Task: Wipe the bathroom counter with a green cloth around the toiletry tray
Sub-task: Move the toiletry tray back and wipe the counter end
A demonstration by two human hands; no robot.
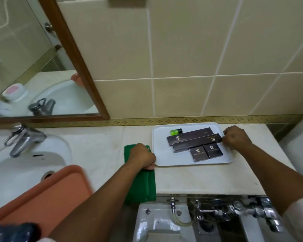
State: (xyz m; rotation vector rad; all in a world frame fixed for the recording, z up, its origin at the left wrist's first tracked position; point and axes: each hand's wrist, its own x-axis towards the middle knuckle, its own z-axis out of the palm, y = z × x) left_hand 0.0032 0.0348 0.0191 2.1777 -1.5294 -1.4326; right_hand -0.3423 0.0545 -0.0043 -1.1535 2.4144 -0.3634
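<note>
A white toiletry tray (160, 137) sits on the pale counter (199, 179) near the back wall. It holds several dark boxes (191, 136) and a small green bottle (176, 131). A folded green cloth (141, 186) lies just left of the tray and hangs over the counter's front edge. My left hand (141, 157) rests on the cloth, with its fingers closed on the tray's left front corner. My right hand (235, 137) grips the tray's right edge, beside the end of a long box.
A white sink (16, 173) with a chrome tap (23, 137) is at the left. An orange plastic tray (47, 194) leans over the sink's front. A framed mirror (33, 67) hangs above it. Chrome pipes and valves (234, 210) sit below the counter's front edge.
</note>
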